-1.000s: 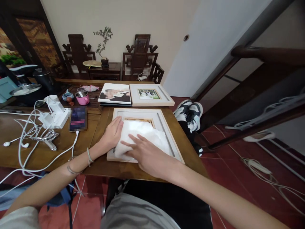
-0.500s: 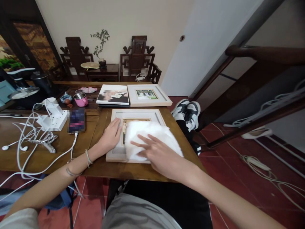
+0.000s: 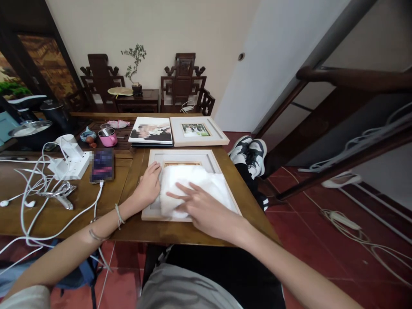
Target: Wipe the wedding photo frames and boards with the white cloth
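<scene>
Soft, moderate indoor light falls on the pale wall (image 3: 193, 30); its source is out of view. The white cloth (image 3: 201, 182) is the brightest spot, its folds nearly washed out. The wooden tabletop (image 3: 127, 169) carries a dull sheen, while the 2 dark chairs (image 3: 185, 79) lose detail and deep shade fills the upper right corner. Slight blur softens the right hand (image 3: 207, 210) and the cloth's lower edge. Wide-angle distortion stretches the outer areas, and blocky pixelation masks parts of the phone (image 3: 102, 166) and the printed picture (image 3: 157, 131).
</scene>
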`<state>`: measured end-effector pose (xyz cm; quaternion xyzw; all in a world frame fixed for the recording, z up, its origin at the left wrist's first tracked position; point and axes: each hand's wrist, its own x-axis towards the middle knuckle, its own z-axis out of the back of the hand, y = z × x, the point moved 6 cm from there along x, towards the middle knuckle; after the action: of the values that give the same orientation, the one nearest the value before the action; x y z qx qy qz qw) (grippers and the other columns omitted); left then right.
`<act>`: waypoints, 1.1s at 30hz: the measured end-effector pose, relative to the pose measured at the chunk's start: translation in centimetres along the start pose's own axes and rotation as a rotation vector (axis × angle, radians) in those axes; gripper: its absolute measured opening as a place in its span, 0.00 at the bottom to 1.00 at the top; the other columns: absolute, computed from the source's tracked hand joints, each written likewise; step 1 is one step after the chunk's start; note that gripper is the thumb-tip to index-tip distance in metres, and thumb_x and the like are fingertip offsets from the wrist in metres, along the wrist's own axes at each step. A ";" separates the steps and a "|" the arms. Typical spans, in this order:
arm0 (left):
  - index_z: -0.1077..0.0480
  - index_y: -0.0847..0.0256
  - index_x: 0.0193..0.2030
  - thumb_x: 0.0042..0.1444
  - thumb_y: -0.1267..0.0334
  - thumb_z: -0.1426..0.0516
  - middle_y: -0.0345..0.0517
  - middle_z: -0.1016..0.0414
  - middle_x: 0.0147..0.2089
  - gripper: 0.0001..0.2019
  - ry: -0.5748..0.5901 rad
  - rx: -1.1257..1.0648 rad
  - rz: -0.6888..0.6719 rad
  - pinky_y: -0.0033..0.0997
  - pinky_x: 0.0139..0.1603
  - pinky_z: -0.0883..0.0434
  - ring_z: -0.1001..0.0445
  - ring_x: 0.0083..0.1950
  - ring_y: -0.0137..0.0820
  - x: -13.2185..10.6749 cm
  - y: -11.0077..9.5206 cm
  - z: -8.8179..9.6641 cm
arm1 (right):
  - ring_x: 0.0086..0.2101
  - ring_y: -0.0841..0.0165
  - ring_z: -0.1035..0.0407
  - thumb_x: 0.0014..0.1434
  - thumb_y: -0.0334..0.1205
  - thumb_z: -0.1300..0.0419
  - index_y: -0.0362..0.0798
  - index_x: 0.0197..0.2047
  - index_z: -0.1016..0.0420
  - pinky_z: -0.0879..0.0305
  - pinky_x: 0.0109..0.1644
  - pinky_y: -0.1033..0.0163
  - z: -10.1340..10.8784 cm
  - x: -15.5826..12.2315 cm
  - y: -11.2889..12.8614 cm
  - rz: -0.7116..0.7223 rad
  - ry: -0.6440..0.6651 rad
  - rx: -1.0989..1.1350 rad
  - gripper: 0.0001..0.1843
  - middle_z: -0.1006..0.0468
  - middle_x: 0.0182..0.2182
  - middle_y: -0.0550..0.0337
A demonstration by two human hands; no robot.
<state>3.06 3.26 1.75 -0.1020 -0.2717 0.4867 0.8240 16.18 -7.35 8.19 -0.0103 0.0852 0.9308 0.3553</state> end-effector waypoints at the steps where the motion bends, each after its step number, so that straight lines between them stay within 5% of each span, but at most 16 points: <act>1: 0.37 0.68 0.61 0.58 0.76 0.56 0.59 0.38 0.66 0.24 0.004 -0.002 0.000 0.56 0.68 0.44 0.46 0.71 0.41 0.0 0.0 0.0 | 0.66 0.53 0.54 0.43 0.18 0.51 0.46 0.52 0.23 0.53 0.67 0.41 -0.1 0.4 0.2 0.009 -0.013 0.002 0.34 0.40 0.65 0.59; 4: 0.36 0.68 0.61 0.58 0.76 0.56 0.59 0.37 0.65 0.24 0.006 -0.015 0.010 0.56 0.68 0.44 0.46 0.71 0.41 0.0 0.2 0.0 | 0.66 0.55 0.55 0.41 0.18 0.51 0.46 0.52 0.22 0.54 0.68 0.42 -0.7 -0.9 -0.7 -0.039 -0.028 0.001 0.35 0.40 0.65 0.60; 12: 0.34 0.68 0.58 0.51 0.81 0.55 0.58 0.39 0.67 0.28 0.092 -0.046 0.009 0.56 0.69 0.47 0.48 0.71 0.42 0.2 0.1 0.1 | 0.65 0.55 0.49 0.40 0.18 0.53 0.55 0.40 0.18 0.57 0.66 0.33 -1.1 -9.8 -6.6 -0.298 -0.132 -0.165 0.33 0.33 0.60 0.67; 22: 0.34 0.67 0.58 0.50 0.82 0.55 0.57 0.37 0.65 0.29 0.041 -0.020 -0.042 0.57 0.69 0.45 0.45 0.70 0.42 0.1 0.2 0.0 | 0.65 0.55 0.49 0.43 0.17 0.54 0.52 0.47 0.20 0.55 0.65 0.32 1.0 -3.3 -13.6 -0.422 -0.131 -0.199 0.35 0.30 0.59 0.59; 26: 0.33 0.67 0.57 0.52 0.81 0.55 0.58 0.36 0.65 0.26 0.023 -0.031 -0.062 0.54 0.69 0.44 0.43 0.69 0.41 0.1 0.4 0.0 | 0.65 0.53 0.52 0.43 0.17 0.54 0.49 0.47 0.20 0.53 0.64 0.33 0.8 -4.0 -12.1 -0.401 -0.076 -0.200 0.34 0.32 0.60 0.59; 33: 0.33 0.68 0.55 0.52 0.82 0.55 0.59 0.35 0.64 0.25 0.000 -0.055 -0.061 0.53 0.68 0.41 0.43 0.69 0.41 0.2 0.6 -0.2 | 0.66 0.53 0.54 0.41 0.20 0.52 0.55 0.43 0.19 0.51 0.65 0.36 -0.9 -10.2 -5.7 -0.256 0.037 -0.203 0.32 0.34 0.62 0.68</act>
<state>2.78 3.71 1.39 -0.1163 -0.2879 0.4539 0.8352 27.55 -10.06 7.25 -0.0741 -0.0049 0.8814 0.4665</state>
